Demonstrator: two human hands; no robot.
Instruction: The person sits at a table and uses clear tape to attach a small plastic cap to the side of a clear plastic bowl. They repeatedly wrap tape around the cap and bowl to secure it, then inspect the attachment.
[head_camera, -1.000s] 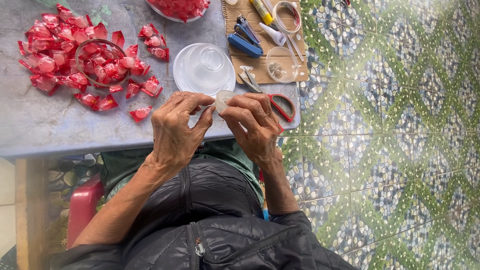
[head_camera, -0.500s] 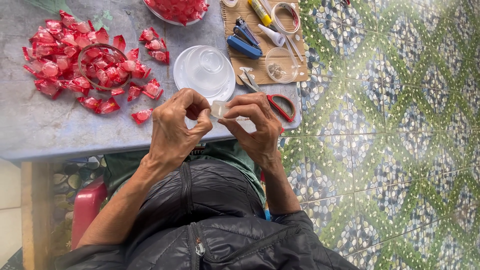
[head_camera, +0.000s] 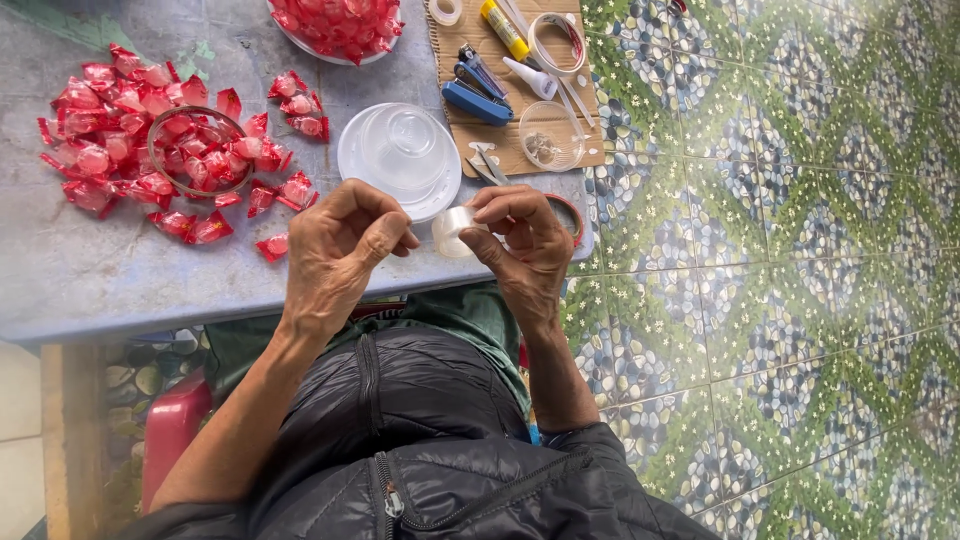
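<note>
My right hand (head_camera: 525, 240) holds a small roll of clear tape (head_camera: 450, 230) between thumb and fingers, just above the near edge of the grey table (head_camera: 90, 285). My left hand (head_camera: 340, 250) is a little to the left of the roll, with thumb and forefinger pinched together near the roll's edge. Whether a tape end is between those fingers is too fine to see. Right behind both hands a clear plastic cup sits upside down on a white lid (head_camera: 400, 155).
Red wrapped candies (head_camera: 110, 110) lie scattered around a glass bowl (head_camera: 200, 150) filled with them. Another dish of candies (head_camera: 335, 25) is at the far edge. A cardboard sheet (head_camera: 500, 130) carries a blue stapler (head_camera: 475, 95), glue tubes, a tape ring and a small clear cup. Red-handled scissors (head_camera: 572, 215) lie by my right hand. Tiled floor lies to the right.
My hands have drawn slightly apart. The left has shifted left away from the roll, which now shows clearly in the right hand.
</note>
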